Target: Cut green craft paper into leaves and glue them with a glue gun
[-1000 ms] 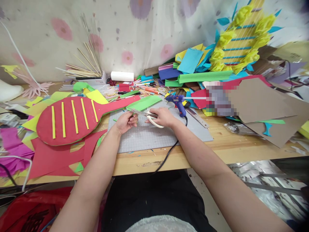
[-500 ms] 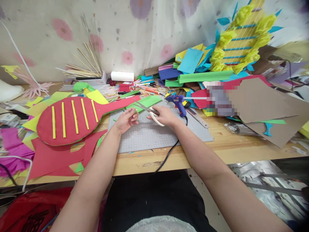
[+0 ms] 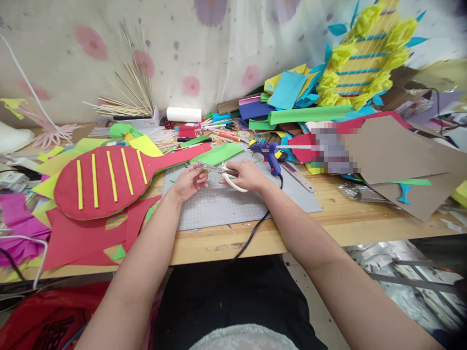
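Note:
White-handled scissors [image 3: 233,183] are in my right hand [image 3: 247,175], fingers through the loops. Their blades point left and look nearly closed, with the tips at the fingertips of my left hand [image 3: 190,182]. The left fingers are pinched together on something too small to make out. Both hands are above a grey cutting mat [image 3: 219,211]. Behind the blades a green paper piece [image 3: 221,154] lies on the mat. A red paddle-shaped piece [image 3: 102,184] with yellow strips across it lies to the left, its narrow neck reaching toward my hands.
A blue glue gun [image 3: 268,154] stands right of my right hand, its black cord [image 3: 255,233] running over the table's front edge. A metal ruler [image 3: 297,177] lies beside it. Brown card sheets [image 3: 397,150] are piled at right, red paper scraps [image 3: 83,243] at left. Sticks [image 3: 134,95] stand behind.
The scissors' blades have dropped and come together, their tips now at my left fingertips. My right hand has shifted slightly left. My left hand has hardly moved.

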The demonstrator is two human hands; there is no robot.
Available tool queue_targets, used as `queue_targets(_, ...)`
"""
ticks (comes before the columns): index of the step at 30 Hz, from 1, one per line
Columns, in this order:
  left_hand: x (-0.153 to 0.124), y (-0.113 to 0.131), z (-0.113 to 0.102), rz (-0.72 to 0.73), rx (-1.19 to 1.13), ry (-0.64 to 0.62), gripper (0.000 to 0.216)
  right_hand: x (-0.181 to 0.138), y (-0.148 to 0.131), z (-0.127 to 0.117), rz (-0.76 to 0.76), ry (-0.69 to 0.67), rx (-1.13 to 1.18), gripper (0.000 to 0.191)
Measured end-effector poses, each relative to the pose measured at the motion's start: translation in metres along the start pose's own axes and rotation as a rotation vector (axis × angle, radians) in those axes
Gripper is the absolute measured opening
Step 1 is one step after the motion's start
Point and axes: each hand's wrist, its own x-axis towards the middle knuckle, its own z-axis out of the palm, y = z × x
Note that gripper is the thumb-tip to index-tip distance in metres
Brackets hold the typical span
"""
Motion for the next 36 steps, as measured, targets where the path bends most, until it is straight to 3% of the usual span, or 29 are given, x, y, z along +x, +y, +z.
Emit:
queue_targets(20, 0.000, -0.001, 0.001, 0.020, -0.004, 0.006, 0.016, 0.000, 0.000, -0.001, 0.053, 0.073, -0.083, 0.048)
queue_targets(27, 0.000, 0.001, 0.003, 0.003, 0.005, -0.018, 0.016, 0.002, 0.005, 0.001, 0.197, 0.133, -0.082, 0.052)
queue_targets(31, 0.001, 0.002, 0.001, 0.006, -0.022, 0.034, 0.006, 0.003, 0.008, 0.002, 0.302, 0.110, -0.095, 0.053)
queue_targets(36, 0.000, 0.009, -0.005, 0.058, -0.101, 0.117, 0.007, 0.004, 0.013, 0.002, 0.404, 0.101, -0.121, 0.052)
